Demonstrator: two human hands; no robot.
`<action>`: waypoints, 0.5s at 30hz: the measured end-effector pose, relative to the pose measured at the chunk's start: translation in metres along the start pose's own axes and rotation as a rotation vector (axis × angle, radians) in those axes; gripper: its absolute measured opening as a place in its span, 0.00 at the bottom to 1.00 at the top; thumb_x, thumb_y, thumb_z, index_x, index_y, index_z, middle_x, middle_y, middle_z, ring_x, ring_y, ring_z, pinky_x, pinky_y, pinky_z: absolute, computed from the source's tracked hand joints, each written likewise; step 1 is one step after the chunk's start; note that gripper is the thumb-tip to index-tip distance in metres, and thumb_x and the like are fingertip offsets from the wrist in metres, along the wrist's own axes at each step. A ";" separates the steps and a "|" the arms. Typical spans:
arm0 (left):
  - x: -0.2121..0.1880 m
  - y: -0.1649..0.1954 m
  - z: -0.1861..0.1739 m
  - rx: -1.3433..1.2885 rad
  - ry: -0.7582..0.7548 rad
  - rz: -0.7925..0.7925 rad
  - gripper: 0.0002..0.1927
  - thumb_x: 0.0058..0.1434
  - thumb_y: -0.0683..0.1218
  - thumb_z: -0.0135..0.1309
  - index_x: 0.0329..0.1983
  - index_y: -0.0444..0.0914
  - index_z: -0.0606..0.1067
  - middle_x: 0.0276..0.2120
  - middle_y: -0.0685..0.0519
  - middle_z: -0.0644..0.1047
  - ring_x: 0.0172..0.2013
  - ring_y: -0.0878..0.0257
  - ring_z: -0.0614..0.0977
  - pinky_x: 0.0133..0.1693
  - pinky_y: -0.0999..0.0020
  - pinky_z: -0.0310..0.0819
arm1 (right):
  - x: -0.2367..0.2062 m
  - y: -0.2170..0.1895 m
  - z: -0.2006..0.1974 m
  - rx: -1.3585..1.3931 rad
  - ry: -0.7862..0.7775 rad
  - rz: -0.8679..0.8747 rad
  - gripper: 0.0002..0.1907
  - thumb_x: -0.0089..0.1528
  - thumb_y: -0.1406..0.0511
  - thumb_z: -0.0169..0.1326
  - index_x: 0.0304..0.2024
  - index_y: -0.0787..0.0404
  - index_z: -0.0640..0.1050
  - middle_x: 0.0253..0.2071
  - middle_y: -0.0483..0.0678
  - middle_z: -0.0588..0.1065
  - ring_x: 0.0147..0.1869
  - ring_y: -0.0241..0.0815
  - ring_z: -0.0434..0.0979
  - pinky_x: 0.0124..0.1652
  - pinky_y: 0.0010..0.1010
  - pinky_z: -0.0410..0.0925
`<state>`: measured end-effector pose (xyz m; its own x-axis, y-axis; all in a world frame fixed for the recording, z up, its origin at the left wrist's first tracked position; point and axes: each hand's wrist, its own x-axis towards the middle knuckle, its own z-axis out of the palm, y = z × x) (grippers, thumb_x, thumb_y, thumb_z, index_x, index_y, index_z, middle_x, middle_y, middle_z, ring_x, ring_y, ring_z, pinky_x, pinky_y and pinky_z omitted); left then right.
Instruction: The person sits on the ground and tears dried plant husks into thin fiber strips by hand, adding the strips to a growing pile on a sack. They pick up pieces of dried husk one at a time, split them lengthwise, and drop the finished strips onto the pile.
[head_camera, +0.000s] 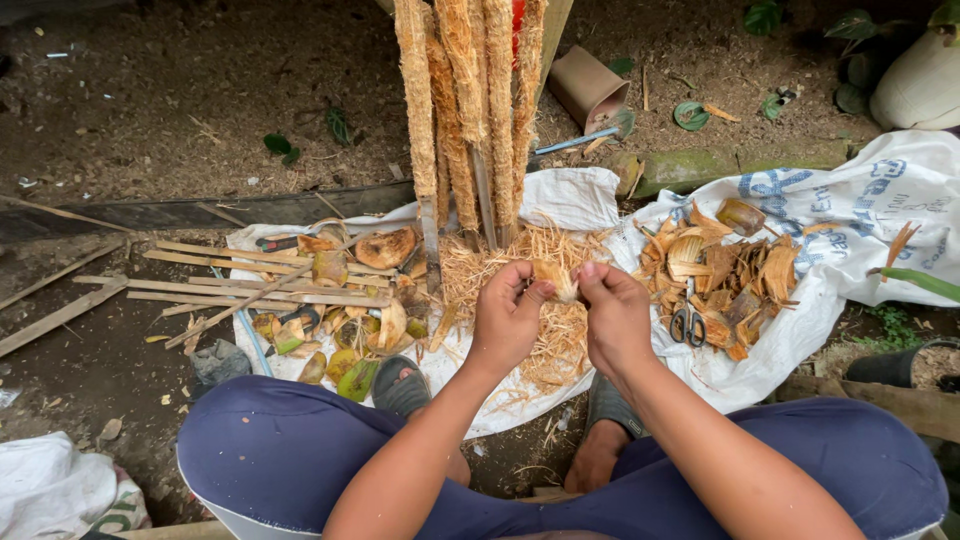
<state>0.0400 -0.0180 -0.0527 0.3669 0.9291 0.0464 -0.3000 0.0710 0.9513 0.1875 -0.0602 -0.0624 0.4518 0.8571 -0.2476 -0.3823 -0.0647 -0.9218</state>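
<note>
Seated low, knees spread. Left hand (505, 322) and right hand (612, 318) both pinched shut on a tuft of coconut fibre (556, 280), teasing it apart. Below the hands, loose fibre heap (545, 345). Right of them, scissors (687, 325) among husk pieces (725, 275). Beyond, upright fibre-wrapped sticks (470, 110).

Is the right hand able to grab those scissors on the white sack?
Probably yes. The scissors lie in the open on the white sack, just beside the right hand, with nothing between. That hand is pinching a husk piece though.
</note>
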 end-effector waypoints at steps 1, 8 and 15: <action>-0.001 -0.002 0.000 -0.041 0.013 0.025 0.06 0.71 0.40 0.53 0.47 0.31 0.73 0.39 0.53 0.79 0.39 0.70 0.78 0.45 0.73 0.75 | 0.008 0.001 -0.002 0.036 0.030 0.036 0.13 0.72 0.63 0.54 0.38 0.68 0.77 0.30 0.45 0.72 0.34 0.33 0.68 0.39 0.24 0.64; 0.008 0.011 -0.021 -0.078 0.097 -0.027 0.12 0.71 0.46 0.51 0.52 0.33 0.73 0.39 0.54 0.79 0.38 0.70 0.78 0.43 0.74 0.75 | 0.047 -0.037 -0.021 0.082 0.198 0.165 0.10 0.70 0.61 0.48 0.48 0.61 0.73 0.32 0.46 0.74 0.32 0.35 0.71 0.38 0.33 0.72; 0.012 0.023 -0.019 0.063 -0.043 -0.071 0.13 0.70 0.45 0.54 0.53 0.32 0.73 0.44 0.54 0.79 0.43 0.71 0.79 0.45 0.74 0.75 | -0.010 -0.038 0.013 -0.370 -0.249 -0.060 0.13 0.68 0.64 0.53 0.49 0.66 0.79 0.33 0.44 0.78 0.33 0.31 0.76 0.35 0.25 0.71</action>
<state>0.0205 0.0014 -0.0357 0.4235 0.9059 -0.0099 -0.2161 0.1116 0.9700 0.1872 -0.0601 -0.0206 0.2391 0.9589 -0.1529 -0.0266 -0.1509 -0.9882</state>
